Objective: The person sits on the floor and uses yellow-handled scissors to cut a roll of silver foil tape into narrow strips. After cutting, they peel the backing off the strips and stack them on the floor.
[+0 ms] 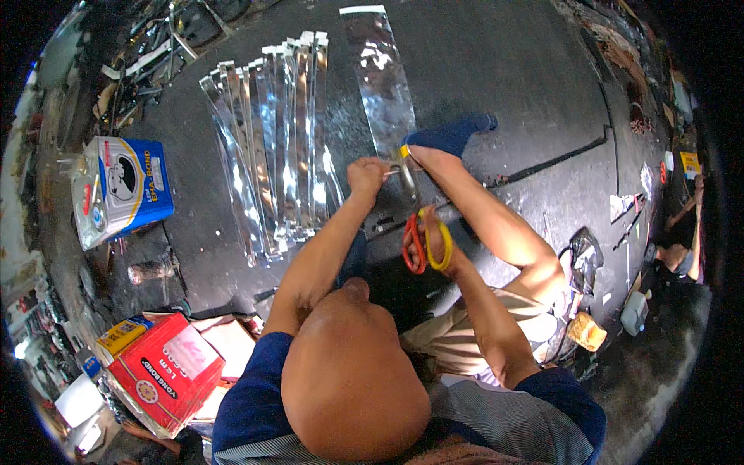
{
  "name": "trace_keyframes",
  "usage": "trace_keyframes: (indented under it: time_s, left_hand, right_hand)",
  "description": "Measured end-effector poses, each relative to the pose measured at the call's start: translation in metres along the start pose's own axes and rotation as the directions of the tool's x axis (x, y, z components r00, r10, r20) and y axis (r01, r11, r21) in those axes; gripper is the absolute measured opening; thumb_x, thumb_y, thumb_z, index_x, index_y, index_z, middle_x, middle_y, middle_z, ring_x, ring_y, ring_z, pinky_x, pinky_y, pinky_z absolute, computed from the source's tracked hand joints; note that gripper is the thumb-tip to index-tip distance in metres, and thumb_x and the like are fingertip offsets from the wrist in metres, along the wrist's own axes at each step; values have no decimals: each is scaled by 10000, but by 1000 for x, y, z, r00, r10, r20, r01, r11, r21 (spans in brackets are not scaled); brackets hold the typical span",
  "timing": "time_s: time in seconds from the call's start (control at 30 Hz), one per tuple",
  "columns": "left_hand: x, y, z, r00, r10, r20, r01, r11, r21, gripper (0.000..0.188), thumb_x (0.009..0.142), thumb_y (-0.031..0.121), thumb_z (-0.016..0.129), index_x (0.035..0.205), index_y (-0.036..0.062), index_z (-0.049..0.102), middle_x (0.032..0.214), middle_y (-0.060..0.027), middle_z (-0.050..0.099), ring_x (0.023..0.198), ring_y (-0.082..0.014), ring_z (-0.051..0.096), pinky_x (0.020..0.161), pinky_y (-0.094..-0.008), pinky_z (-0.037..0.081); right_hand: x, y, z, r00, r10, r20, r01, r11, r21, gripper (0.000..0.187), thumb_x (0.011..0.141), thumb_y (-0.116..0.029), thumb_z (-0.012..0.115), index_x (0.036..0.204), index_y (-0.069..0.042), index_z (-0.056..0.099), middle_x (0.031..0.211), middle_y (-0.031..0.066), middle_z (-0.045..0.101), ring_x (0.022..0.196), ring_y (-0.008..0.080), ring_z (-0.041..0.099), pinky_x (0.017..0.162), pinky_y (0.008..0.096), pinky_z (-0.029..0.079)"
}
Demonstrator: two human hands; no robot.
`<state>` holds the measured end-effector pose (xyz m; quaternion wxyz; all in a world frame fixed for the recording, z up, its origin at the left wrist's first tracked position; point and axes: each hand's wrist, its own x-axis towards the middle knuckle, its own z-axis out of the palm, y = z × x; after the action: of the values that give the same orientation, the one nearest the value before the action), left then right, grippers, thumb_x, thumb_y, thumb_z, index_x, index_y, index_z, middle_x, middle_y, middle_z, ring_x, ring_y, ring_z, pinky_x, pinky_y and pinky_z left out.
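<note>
Working from our left hand (366, 174) across to the right, we see that hand with its fingers pressed together, pinching the near end of a wide silver foil sheet (380, 77) that runs away from the grip over the dark floor (496, 70). Left of that pinch, a fanned row of narrow silver strips (275, 139) lies side by side, already cut as far as we can judge. Farther left of the grip sit a blue and white tin can (120, 186) and, nearer us, a red box (167, 372).

Just right of the pinch, our right hand (434, 236) has its fingers closed through the red and yellow handles of the scissors (415, 225), whose blades point up toward the held end of the sheet. A foot in a blue sock (449, 133) rests right beside the pinched end.

We judge the work well along: many strips lie finished, while the wide sheet beyond the grip remains to be divided.
</note>
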<state>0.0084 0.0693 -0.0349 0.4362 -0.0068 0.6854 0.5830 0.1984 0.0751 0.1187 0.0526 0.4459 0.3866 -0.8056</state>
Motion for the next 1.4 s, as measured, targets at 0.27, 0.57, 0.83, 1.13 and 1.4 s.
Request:
trace_keyframes:
  time_s: [0.27,0.57,0.83,1.13,1.4]
  left_hand:
    - [-9,34,-1,990,-86,111,90,995,-35,169,814,-20,567,946,-69,660,771,-85,663,585,-118,574,495,-237,436]
    - [0,33,-7,993,-55,103,48,997,66,124,838,79,610,848,-8,698,717,-47,651,578,-108,578,498,-243,441]
    - [-20,40,2,994,-71,88,40,948,315,288,848,249,664,657,47,590,604,-51,603,486,-120,549,432,-267,412]
    - [-38,16,-7,985,-49,167,9,972,233,281,839,232,699,675,45,567,595,-50,589,471,-120,516,432,-267,391]
    - [-36,25,-10,986,-116,120,93,979,181,326,917,319,592,786,23,629,677,-42,617,548,-110,574,475,-245,454]
  right_hand:
    - [-7,51,-14,984,141,108,-142,990,-1,748,829,-766,392,826,-33,543,561,71,529,429,218,544,434,359,516]
    - [25,25,-7,961,276,-19,-276,961,12,750,805,-775,434,785,-32,541,552,78,524,434,227,559,429,367,517]
    - [45,55,-22,980,92,-175,-110,989,-94,653,841,-662,532,697,-25,556,483,38,480,344,193,511,336,330,469]
    - [26,47,-1,981,94,-172,-123,978,-168,792,830,-772,372,714,-2,518,488,52,449,382,183,499,372,321,441]
    - [29,46,-4,991,125,-57,-128,990,-57,811,822,-797,320,749,-12,510,527,59,450,420,194,505,405,334,452]
